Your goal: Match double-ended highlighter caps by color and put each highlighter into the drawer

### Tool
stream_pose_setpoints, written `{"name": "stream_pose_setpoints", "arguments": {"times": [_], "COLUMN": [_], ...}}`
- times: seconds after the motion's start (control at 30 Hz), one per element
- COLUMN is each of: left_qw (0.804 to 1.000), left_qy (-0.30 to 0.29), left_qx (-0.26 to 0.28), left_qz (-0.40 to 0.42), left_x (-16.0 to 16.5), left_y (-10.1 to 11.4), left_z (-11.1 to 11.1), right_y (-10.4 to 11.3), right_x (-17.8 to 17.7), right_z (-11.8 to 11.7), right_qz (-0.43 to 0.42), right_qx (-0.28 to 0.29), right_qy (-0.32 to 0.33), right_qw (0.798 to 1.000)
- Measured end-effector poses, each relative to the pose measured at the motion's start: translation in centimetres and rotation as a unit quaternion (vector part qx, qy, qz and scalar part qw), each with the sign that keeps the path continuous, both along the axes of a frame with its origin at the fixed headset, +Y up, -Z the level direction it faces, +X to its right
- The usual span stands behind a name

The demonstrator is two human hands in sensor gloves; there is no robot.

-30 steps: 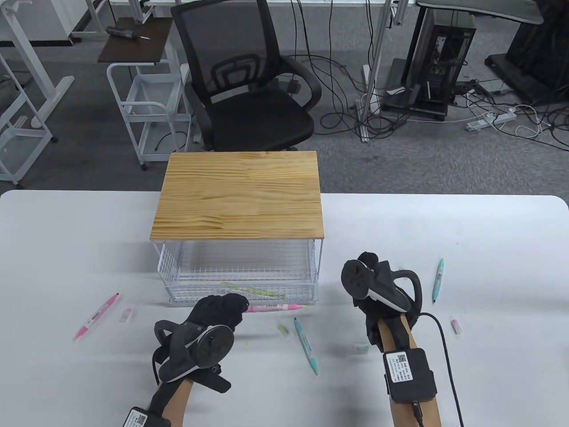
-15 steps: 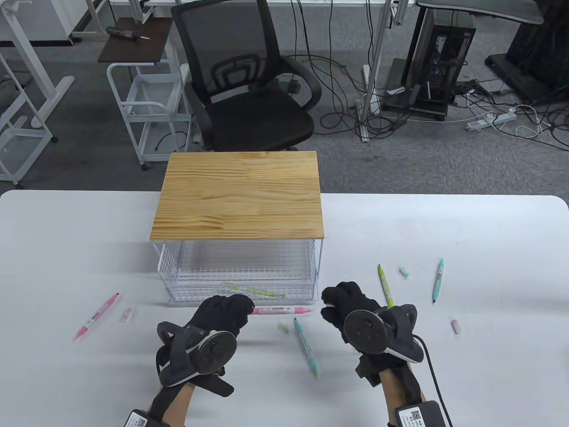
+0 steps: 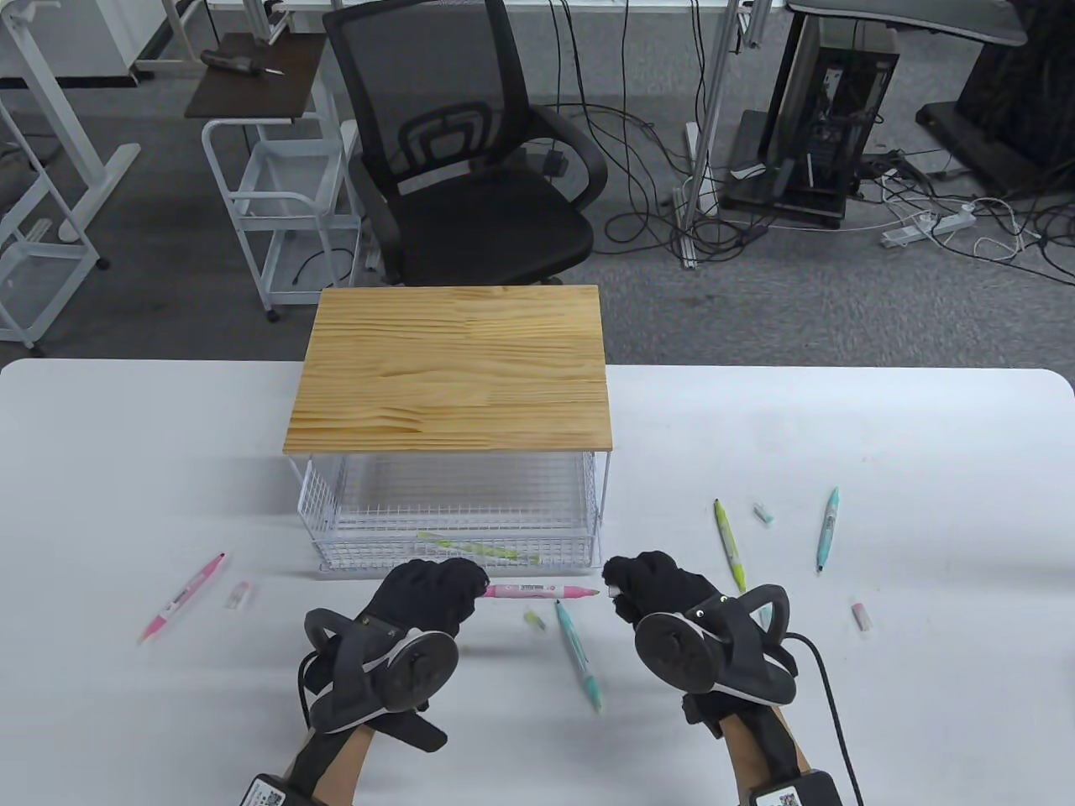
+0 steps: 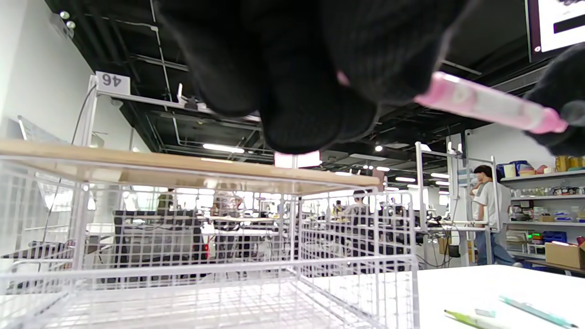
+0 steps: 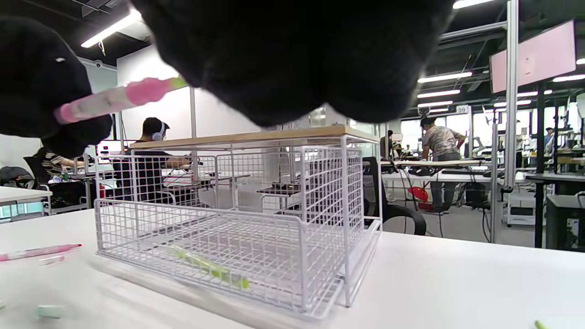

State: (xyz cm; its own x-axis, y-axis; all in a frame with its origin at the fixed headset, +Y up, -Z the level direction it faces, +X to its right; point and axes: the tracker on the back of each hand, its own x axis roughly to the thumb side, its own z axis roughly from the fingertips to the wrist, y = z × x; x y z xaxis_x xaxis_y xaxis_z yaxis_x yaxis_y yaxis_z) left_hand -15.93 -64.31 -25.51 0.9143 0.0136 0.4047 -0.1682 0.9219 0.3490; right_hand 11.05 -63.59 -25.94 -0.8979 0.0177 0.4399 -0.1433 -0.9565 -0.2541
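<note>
While left hand (image 3: 428, 592) pinches pink highlighter (image 3: 537, 590) level, right hand (image 3: 651, 583) fingers curl at its tip, grip unclear; teal highlighter (image 3: 578, 654) lies beneath.

The drawer (image 3: 453, 537) is made of white-coated wire mesh, topped by a matt pale wood board (image 3: 453, 369) with visible grain. The table (image 3: 882, 437) is smooth and white. The pink highlighter (image 3: 537, 590) is of glossy plastic; both gloves are of black knit cloth.
</note>
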Motion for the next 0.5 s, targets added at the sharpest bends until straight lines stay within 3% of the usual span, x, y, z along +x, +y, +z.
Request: {"name": "stream_pose_setpoints", "arguments": {"times": [0.5], "left_qw": [1.0], "left_qy": [-0.003], "left_qx": [-0.002], "left_qz": [-0.006], "left_x": [0.23], "left_y": [-0.15], "left_z": [0.01], "right_y": [-0.9], "right_x": [-0.87], "right_z": [0.01], "right_qz": [0.024], "right_qx": [0.03], "right_qy": [-0.013], "right_qw": [0.999]}}
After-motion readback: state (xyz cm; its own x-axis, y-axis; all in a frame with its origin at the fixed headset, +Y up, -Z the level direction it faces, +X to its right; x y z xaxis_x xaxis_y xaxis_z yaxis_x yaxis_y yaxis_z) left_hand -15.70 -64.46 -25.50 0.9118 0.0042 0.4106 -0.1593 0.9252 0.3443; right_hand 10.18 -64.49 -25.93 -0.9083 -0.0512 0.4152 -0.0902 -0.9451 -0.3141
